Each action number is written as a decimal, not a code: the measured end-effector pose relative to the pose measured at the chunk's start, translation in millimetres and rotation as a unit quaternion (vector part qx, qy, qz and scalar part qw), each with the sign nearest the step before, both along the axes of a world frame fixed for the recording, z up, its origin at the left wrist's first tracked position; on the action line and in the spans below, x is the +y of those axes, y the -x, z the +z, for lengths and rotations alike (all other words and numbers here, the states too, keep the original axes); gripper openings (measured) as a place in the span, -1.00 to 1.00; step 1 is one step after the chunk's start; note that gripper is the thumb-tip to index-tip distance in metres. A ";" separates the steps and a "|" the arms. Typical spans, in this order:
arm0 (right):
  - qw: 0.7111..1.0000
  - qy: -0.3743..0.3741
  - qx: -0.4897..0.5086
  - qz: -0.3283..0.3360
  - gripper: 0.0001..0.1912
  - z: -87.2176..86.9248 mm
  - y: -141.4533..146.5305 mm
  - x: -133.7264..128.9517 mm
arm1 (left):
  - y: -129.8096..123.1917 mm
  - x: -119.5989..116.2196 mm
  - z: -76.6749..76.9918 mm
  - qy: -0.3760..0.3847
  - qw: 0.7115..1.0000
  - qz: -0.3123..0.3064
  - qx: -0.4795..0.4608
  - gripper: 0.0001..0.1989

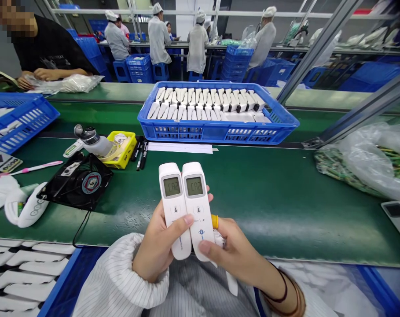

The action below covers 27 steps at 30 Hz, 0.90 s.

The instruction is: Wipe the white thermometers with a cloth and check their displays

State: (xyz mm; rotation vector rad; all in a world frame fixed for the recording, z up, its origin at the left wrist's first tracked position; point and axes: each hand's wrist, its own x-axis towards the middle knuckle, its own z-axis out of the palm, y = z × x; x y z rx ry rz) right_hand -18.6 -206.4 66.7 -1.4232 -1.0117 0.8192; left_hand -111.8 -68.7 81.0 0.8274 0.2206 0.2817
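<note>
Two white infrared thermometers stand side by side in front of me, screens lit. My left hand grips the left thermometer, thumb across its face. My right hand holds the right thermometer, thumb on its lower end. A yellow cot covers one right finger. Both devices hover over the near edge of the green belt.
A blue crate of white thermometers sits ahead. A black fan, a yellow tray, pens and another thermometer lie to the left. A plastic bag is at right. A person sits at far left; others work behind.
</note>
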 end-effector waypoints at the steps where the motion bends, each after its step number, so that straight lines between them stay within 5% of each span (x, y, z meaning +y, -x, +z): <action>1: 1.000 0.009 -0.021 -0.007 -0.70 2.7 -3.7 -5.2 | 0.5 0.3 1.7 0.007 1.000 0.000 -0.001 -0.66; 6: 0.975 -0.083 -0.167 -0.121 -0.85 22.9 -12.9 -21.5 | 3.0 0.8 5.6 0.018 0.999 0.016 0.023 -0.61; 9: 0.933 -0.132 -0.333 -0.002 -0.80 33.3 -7.1 -14.2 | 3.3 -0.3 3.5 0.013 0.999 0.017 0.032 -0.57; 12: 0.854 -0.142 -0.495 0.067 -0.65 34.3 -4.8 -1.4 | 4.4 -1.9 1.2 -0.001 0.998 0.014 0.058 -0.53; 16: 0.774 -0.194 -0.602 -0.036 -0.68 34.4 -17.0 10.5 | 8.6 -5.9 1.0 0.004 0.995 0.022 0.093 -0.51; 18: 0.757 -0.196 -0.618 -0.084 -0.73 39.9 -24.3 15.0 | 10.7 -9.2 1.3 0.018 0.994 0.029 0.103 -0.55; 22: 0.745 -0.156 -0.637 -0.125 -0.76 54.1 -36.5 25.7 | 12.6 -13.1 -2.7 -0.074 0.987 0.021 0.142 -0.55; 27: 0.813 -0.089 -0.547 -0.178 -0.79 61.2 -65.5 27.3 | 14.5 -9.2 -15.9 -0.115 0.981 -0.029 0.156 -0.44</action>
